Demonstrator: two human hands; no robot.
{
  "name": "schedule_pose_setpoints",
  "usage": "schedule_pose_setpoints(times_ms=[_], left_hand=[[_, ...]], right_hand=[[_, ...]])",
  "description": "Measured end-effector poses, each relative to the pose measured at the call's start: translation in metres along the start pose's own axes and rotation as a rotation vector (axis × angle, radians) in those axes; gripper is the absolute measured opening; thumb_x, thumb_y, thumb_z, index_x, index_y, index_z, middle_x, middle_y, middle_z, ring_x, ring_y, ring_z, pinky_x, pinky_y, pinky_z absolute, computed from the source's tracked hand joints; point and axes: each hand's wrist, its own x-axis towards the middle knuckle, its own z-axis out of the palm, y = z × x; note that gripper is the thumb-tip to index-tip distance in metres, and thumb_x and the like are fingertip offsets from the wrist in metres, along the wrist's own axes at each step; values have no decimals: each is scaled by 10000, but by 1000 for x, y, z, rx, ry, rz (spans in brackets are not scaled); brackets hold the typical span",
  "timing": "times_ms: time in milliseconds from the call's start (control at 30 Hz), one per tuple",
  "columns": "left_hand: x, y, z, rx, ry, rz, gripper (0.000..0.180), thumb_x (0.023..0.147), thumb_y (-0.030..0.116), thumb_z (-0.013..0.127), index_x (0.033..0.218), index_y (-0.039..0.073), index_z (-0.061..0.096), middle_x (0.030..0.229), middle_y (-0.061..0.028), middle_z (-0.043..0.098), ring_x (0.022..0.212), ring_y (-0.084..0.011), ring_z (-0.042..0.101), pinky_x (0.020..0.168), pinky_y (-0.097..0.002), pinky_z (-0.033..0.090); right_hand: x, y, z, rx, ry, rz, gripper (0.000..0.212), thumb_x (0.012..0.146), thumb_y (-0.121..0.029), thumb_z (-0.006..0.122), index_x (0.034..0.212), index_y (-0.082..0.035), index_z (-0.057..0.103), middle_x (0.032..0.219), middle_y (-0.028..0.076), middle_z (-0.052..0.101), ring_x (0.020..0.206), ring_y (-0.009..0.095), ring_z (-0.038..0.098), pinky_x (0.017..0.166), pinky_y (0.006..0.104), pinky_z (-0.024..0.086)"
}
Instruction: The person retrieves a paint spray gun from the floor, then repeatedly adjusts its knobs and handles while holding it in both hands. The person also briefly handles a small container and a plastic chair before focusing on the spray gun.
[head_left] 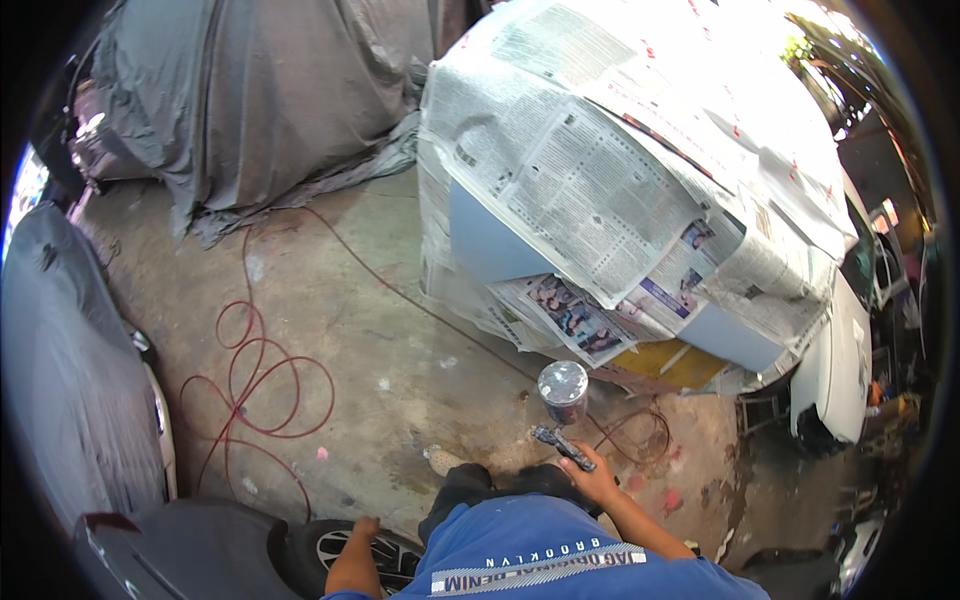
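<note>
My right hand (596,478) is closed round the dark handle of a spray gun (566,447). A cup (563,388) with a paint-spotted pale lid and dark, smeared sides shows just beyond the gun's head and looks to be part of it. Ahead of it stands a car body masked with newspaper sheets (600,200); bare blue-grey panel (490,228) shows between the sheets. My left hand (367,526) hangs low beside a car wheel (330,545); its fingers are too small and foreshortened to make out.
A thin red hose (332,390) lies in loops on the stained concrete floor (400,370). Grey cloth covers a vehicle (270,100) at the far left, and another covered car (80,370) stands at left. A dark car fender (190,545) is close by my left arm. A white panel (835,360) stands at right.
</note>
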Motion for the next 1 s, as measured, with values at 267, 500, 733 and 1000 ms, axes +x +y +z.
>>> schedule_pose_setpoints(times_ms=[267, 500, 733, 1000], left_hand=[[105, 54, -197, -1401, 465, -110, 349, 922, 260, 653, 1162, 8, 677, 977, -119, 700, 884, -254, 646, 783, -393, 520], [113, 172, -232, -776, 278, 152, 448, 927, 339, 667, 1232, 12, 655, 1157, -181, 708, 1069, -294, 670, 931, -400, 516], [102, 239, -124, -474, 148, 27, 530, 909, 413, 670, 1288, 42, 666, 1282, -219, 665, 1210, -375, 620, 1056, -441, 471], [101, 294, -28, -411, 47, -154, 706, 886, 513, 677, 1444, 99, 546, 1473, -210, 509, 1391, -432, 432, 1154, -494, 362]], right_hand=[[-30, 16, 15, 24, 63, 60, 468, 936, -376, 725, 1307, -106, 629, 853, 82, 693, 655, 142, 628, 642, 320, 505], [-38, 43, -1, 142, 140, 57, 454, 937, -346, 731, 1292, -80, 630, 865, 82, 700, 636, 119, 625, 614, 302, 509], [15, 38, -10, 399, 123, 75, 483, 957, -293, 727, 1340, -44, 571, 872, 51, 684, 654, 93, 609, 588, 261, 492], [147, 10, 14, 311, 191, -178, 467, 965, -263, 725, 1330, -25, 556, 1022, 101, 688, 882, 118, 635, 789, 304, 531]])
